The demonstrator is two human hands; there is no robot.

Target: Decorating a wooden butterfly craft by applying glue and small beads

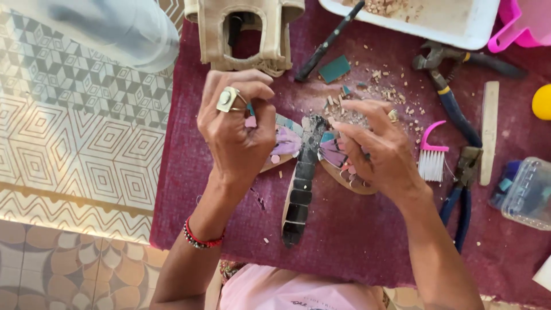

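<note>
Your left hand pinches a small pink tile in closed fingers over the dragonfly mosaic. It lies on the maroon surface. Your right hand presses curled fingers on its right wing.

- The left hand is seen from the back, its fingers curled inward and pinched together near the thumb (a ring sits on one finger).
- The left forearm rises from the lower edge, with a beaded band at the wrist.
- The right hand is also back-up, fingers bent and pointing left toward the other hand.
- The right forearm slants in from the lower right.
</note>
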